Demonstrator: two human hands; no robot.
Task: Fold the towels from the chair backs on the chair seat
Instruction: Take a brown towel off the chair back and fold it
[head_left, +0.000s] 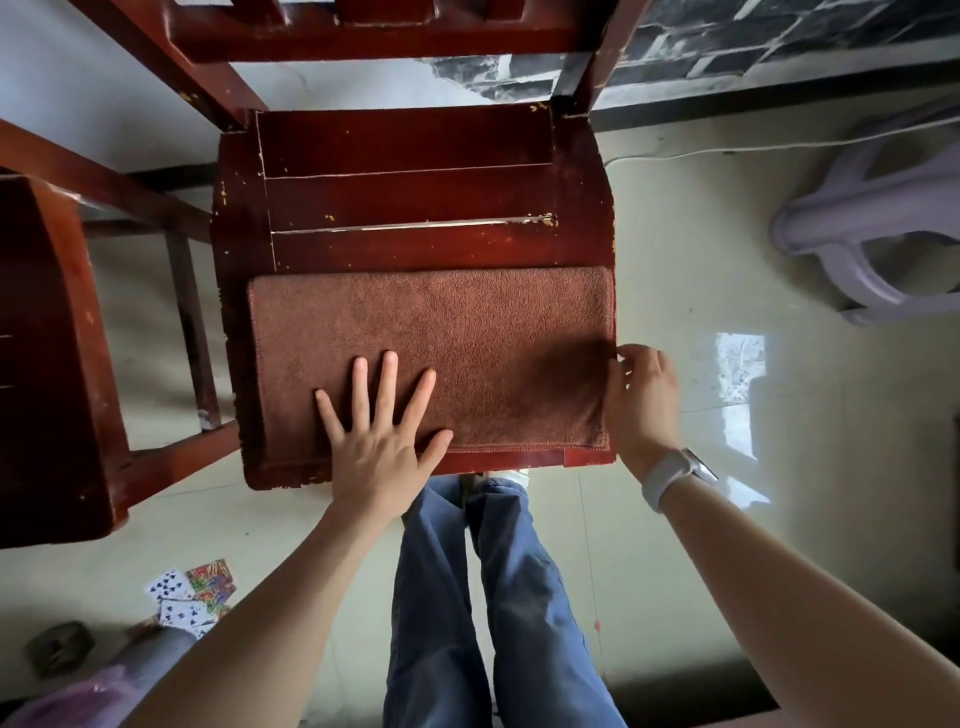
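Observation:
A brown towel (467, 332) lies folded into a flat rectangle on the front half of the dark red wooden chair seat (410, 197). My left hand (379, 431) presses flat on the towel's near left part, fingers spread. My right hand (641, 400) is at the towel's right edge, at the side of the seat, with fingertips pinching the edge of the cloth. A white watch sits on that wrist. The chair back (363, 31) rises at the top of the view with no towel visible on it.
A second red wooden chair (52, 364) stands close on the left. A pale plastic stool (872, 234) lies on the tiled floor at the right. Playing cards (192, 592) are scattered on the floor at lower left. My legs in blue trousers (483, 597) stand before the seat.

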